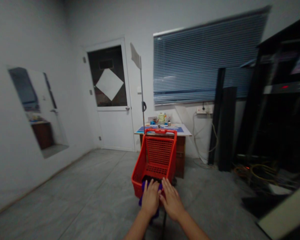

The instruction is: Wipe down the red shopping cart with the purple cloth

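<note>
A red plastic shopping cart (160, 150) stands in front of me, its handle at the far end. My left hand (151, 198) reaches over the cart's near end, fingers stretched out. It lies by a dark and purple item (144, 186), perhaps cloth; its kind is unclear. Beside it my right hand (172, 200) is held out with fingers extended, over the near right rim. The two hands are close together, thumbs almost meeting. I see nothing gripped in either; whether the palms press on the cart is hidden. A tall pole with a pale flag (135, 56) rises behind the cart's left side.
A desk (187, 131) with small items stands behind the cart, against the wall. White door (116, 130) at back left, mirror (43, 113) on the left wall. At right are a dark rack (277, 123), loose cables (261, 175) on the floor and a pale panel (287, 213).
</note>
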A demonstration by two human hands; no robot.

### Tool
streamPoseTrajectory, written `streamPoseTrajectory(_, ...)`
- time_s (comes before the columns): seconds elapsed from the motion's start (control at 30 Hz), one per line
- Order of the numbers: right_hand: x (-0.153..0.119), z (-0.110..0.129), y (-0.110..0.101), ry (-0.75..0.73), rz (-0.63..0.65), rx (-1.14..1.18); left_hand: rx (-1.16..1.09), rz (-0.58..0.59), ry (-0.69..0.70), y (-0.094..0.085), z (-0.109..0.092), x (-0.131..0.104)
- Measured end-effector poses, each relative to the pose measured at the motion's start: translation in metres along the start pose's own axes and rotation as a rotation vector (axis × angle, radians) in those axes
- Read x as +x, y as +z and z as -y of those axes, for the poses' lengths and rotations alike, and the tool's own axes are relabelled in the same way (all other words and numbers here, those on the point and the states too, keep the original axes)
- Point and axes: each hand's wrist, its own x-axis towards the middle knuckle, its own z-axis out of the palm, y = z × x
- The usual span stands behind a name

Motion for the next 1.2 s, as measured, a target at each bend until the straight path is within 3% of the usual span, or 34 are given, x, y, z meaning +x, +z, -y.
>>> streamPoseTrajectory(0.17,-0.004,-0.002,-0.011,-0.003,0.032,-0.002,-0.004,0.023,0.095,-0.002,0.008,-0.001)
streamPoseTrajectory(0.33,-0.002,-0.003,-0.006,-0.016,0.028,0.004,0.066,-0.008,0.012,-0.005,0.029,-0.004)
streamPoseTrajectory(0.53,-0.002,-0.004,0.001,-0.012,0.004,0.038,0.021,-0.007,0.086,0.007,0.016,-0.002)
streamPoseTrajectory(0.7,-0.001,-0.007,-0.016,-0.009,0.076,-0.001,-0.069,0.034,0.095,0.003,0.013,0.003)
streamPoseTrajectory(0.93,0.027,-0.012,-0.042,-0.002,0.108,-0.093,-0.132,0.052,0.046,-0.004,0.016,0.005)
streamPoseTrajectory(1.2,0.022,-0.022,-0.021,-0.092,-0.029,-0.094,-0.157,0.059,0.079,0.002,0.032,0.002)
